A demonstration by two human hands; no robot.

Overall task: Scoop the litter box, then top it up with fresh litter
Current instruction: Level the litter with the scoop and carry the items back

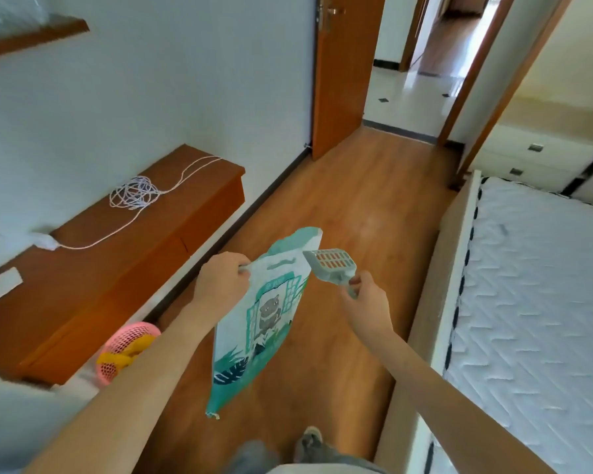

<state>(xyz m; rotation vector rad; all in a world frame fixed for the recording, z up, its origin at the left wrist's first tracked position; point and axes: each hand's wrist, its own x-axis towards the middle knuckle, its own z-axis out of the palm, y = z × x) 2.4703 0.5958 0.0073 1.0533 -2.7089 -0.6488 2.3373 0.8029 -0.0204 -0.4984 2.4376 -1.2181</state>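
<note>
Over the floor (339, 206): we carry bag (264, 316) and scoop (332, 270).
Left hand (223, 283) grips bag top; right hand (365, 304) pinches scoop handle.

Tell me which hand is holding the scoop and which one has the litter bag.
The right hand grips the grey scoop by its handle. The left hand holds the green-and-white litter bag by its top edge, so the bag hangs down.

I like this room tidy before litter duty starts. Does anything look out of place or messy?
A white cord lies in a loose tangle on the wooden bench, trailing toward its left end. A pink mesh basket lies tipped on its side below the bench. No spilled litter shows on the floor.
</note>
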